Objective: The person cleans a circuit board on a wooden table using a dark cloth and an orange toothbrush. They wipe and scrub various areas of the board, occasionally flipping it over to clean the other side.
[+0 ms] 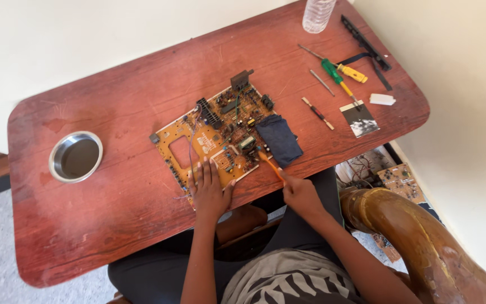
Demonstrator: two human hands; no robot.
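A yellow circuit board (pixel 184 141) with many components lies in the middle of the red-brown wooden table (pixel 113 225). My left hand (pixel 208 188) presses flat on the board's near edge. My right hand (pixel 300 194) grips an orange-handled tool (pixel 271 164) whose tip touches the board near a small transformer (pixel 247 142). A folded dark blue cloth (pixel 279 139) lies over the board's right end.
A round metal bowl (pixel 76 156) sits at the left. At the far right lie a green and a yellow screwdriver (pixel 336 70), thin metal rods, a small dark card (pixel 360 119), a white piece (pixel 382 99), a black strip. A clear bottle (pixel 317 14) stands at the far edge. A brown chair arm (pixel 417 236) and more boards lie right.
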